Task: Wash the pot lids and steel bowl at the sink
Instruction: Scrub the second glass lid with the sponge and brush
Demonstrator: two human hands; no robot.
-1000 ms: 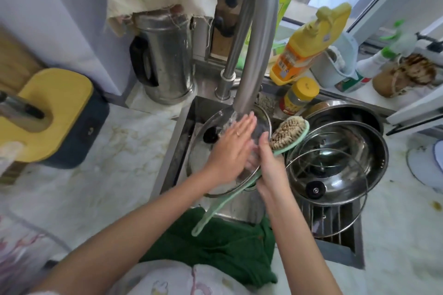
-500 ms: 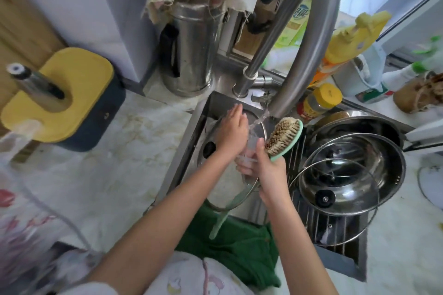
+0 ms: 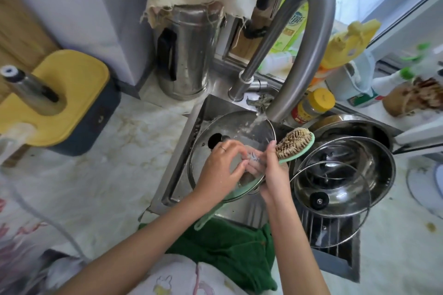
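- Water is running from the curved grey faucet onto a glass pot lid that is sitting tilted in the left part of the sink, its black knob showing near the left rim
- The left hand is reaching over this lid with its fingers curled, fingertips touching the right hand under the stream – whether it is gripping anything, I cannot tell (splashing water is blurring the spot)
- The right hand is clasping the mint-green handle of a scrub brush, bristles facing up and left, the head just beside the lid's right edge
- A second glass lid with a black knob is lying across a steel bowl on the wire rack – right side of the sink, apart from both hands
- A green cloth is hanging over the front edge of the sink, under the forearms
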